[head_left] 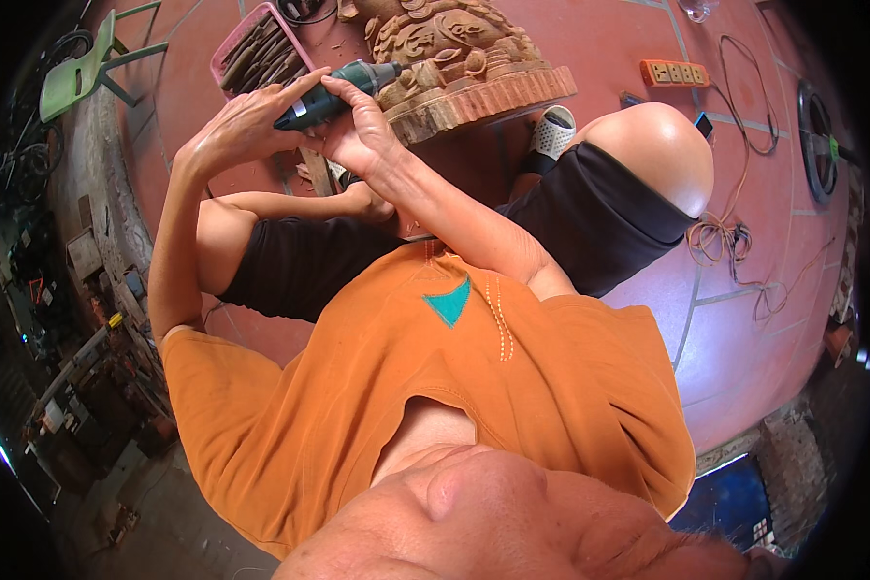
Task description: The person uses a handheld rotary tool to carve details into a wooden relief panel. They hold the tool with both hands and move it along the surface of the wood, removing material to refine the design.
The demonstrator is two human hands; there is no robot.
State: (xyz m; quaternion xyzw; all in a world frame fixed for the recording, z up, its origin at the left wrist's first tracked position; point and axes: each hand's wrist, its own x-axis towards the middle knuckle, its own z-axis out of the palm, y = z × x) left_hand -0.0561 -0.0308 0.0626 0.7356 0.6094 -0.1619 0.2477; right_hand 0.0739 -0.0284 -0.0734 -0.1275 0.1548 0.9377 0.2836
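A dark green handheld power carving tool (327, 95) with a grey nose lies slanted between my two hands, its nose toward the upper right. My left hand (253, 118) is closed around its rear part. My right hand (362, 133) grips it nearer the nose, thumb laid along the upper side. Just beyond the nose stands a brown wood carving (454, 53) on a rough-edged base, partly cut off by the top edge. Whether the tool's tip touches the wood, I cannot tell.
A pink basket (292, 37) holds several chisels at the carving's left. Farther left is a green chair (79, 75). An orange power strip (675, 73) and loose cable (717, 237) lie on the red tiles at right. My bent legs (638, 159) flank the carving.
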